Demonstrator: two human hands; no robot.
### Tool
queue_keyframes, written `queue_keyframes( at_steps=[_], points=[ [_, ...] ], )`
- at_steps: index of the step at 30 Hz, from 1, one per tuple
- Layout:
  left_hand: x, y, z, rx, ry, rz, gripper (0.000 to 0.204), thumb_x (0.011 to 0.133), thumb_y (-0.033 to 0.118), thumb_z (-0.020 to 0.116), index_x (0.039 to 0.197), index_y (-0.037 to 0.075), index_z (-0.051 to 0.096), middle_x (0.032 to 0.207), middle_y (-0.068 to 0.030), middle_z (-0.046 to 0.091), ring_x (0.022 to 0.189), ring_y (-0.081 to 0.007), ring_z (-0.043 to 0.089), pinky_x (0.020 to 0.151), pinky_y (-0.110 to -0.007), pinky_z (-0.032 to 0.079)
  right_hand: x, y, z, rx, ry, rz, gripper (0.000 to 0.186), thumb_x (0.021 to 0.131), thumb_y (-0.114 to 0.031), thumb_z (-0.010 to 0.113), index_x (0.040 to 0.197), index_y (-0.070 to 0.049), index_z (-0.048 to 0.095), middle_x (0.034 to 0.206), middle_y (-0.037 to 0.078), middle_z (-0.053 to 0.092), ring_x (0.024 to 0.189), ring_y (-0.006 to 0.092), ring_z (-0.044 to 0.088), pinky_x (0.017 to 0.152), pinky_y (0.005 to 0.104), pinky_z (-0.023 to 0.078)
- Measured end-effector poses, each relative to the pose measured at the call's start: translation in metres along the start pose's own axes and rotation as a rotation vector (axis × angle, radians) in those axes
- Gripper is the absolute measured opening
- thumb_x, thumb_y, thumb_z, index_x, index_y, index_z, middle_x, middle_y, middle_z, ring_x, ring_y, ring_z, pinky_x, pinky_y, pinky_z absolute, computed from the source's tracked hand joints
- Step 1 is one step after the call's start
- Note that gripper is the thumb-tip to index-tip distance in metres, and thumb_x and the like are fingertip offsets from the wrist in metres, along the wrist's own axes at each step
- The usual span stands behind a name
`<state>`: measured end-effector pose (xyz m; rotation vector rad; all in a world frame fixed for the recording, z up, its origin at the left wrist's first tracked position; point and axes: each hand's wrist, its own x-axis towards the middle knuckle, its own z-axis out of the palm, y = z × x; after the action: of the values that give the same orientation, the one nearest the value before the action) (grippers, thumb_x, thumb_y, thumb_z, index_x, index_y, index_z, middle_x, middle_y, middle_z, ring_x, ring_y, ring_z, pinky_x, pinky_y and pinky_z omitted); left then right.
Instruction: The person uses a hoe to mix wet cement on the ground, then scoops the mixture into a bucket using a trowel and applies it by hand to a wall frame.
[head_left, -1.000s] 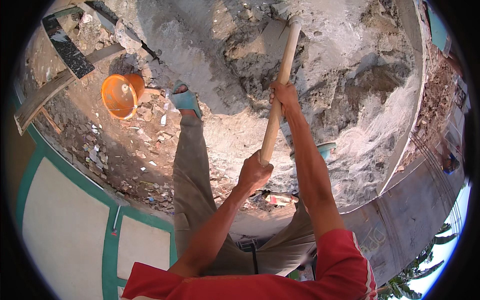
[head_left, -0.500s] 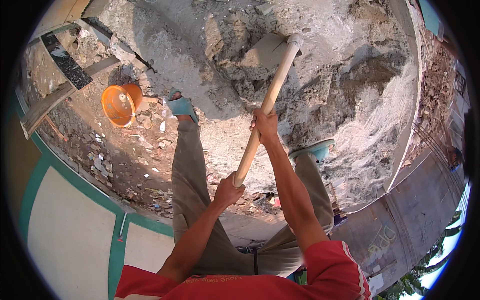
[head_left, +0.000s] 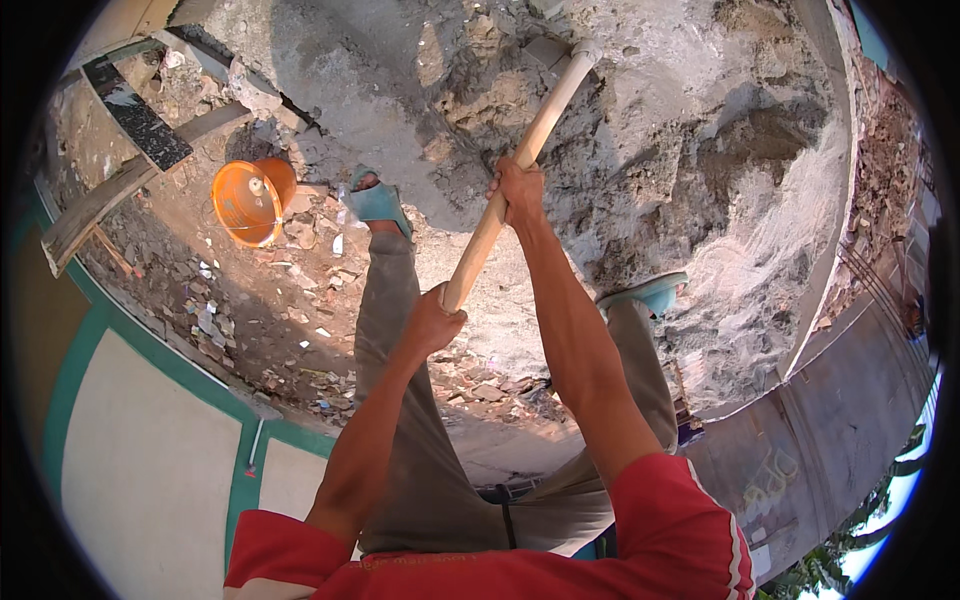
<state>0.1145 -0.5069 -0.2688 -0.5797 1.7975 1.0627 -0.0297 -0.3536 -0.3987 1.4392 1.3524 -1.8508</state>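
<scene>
A hoe (head_left: 552, 122) with a thick, pale wooden handle slants up and away between my legs. My left hand (head_left: 436, 322) is closed round the near end of the handle. Farther up the shaft, my right hand (head_left: 519, 190) grips it with the fingers wrapped round. The hoe's metal collar shows at the far end, and its blade (head_left: 548, 52) lies against the grey, sandy mix (head_left: 690, 150), partly hidden in it. The mix looks damp and lumpy in the middle, paler and drier toward the right.
An orange bucket (head_left: 246, 204) lies tipped over at the left on rubble. Behind it are a wooden plank (head_left: 120, 190) and a dark board (head_left: 135, 115). A green-and-white wall (head_left: 150, 430) curves along the lower left. My sandalled feet stand at the edge of the mix.
Both hands have moved up and slightly left with the hoe. Its head has gone farther away, and less of the blade shows. Both hands keep their hold on the handle.
</scene>
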Motion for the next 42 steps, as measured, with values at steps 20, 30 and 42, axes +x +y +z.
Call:
queue_keyframes(
  at_steps=[20, 30, 42],
  points=[
    [0.078, 0.029, -0.018, -0.023, -0.031, 0.074, 0.042, 0.074, 0.023, 0.069, 0.108, 0.003, 0.057, 0.087, -0.0210, 0.067, 0.081, -0.0355, 0.066, 0.071, -0.042, 0.052, 0.069, -0.058, 0.039, -0.245, 0.087, 0.067, 0.012, 0.078, -0.007, 0.057, 0.077, 0.002, 0.048, 0.057, 0.009, 0.050, 0.042, 0.0208, 0.049, 0.039, 0.0350, 0.047],
    [-0.051, -0.031, -0.022, 0.235, 0.024, -0.017, 0.038, 0.073, 0.022, 0.068, 0.105, 0.005, 0.058, 0.081, -0.0202, 0.065, 0.078, -0.0388, 0.064, 0.069, -0.046, 0.050, -0.049, 0.034, 0.003, 0.086, 0.019, 0.057, 0.012, 0.080, -0.005, 0.058, 0.082, -0.004, 0.047, 0.063, 0.007, 0.050, 0.045, 0.0169, 0.050, 0.040, 0.0327, 0.047],
    [-0.098, -0.097, -0.115, 0.414, 0.037, -0.030, 0.028, 0.070, 0.016, 0.071, 0.095, 0.009, 0.060, 0.083, -0.0166, 0.064, 0.082, -0.0396, 0.062, 0.069, -0.048, 0.049, -0.165, 0.086, 0.038, 0.259, 0.092, 0.060, 0.015, 0.082, -0.003, 0.061, 0.086, -0.002, 0.046, 0.066, 0.007, 0.052, 0.051, 0.0190, 0.055, 0.048, 0.0345, 0.051]
  ],
)
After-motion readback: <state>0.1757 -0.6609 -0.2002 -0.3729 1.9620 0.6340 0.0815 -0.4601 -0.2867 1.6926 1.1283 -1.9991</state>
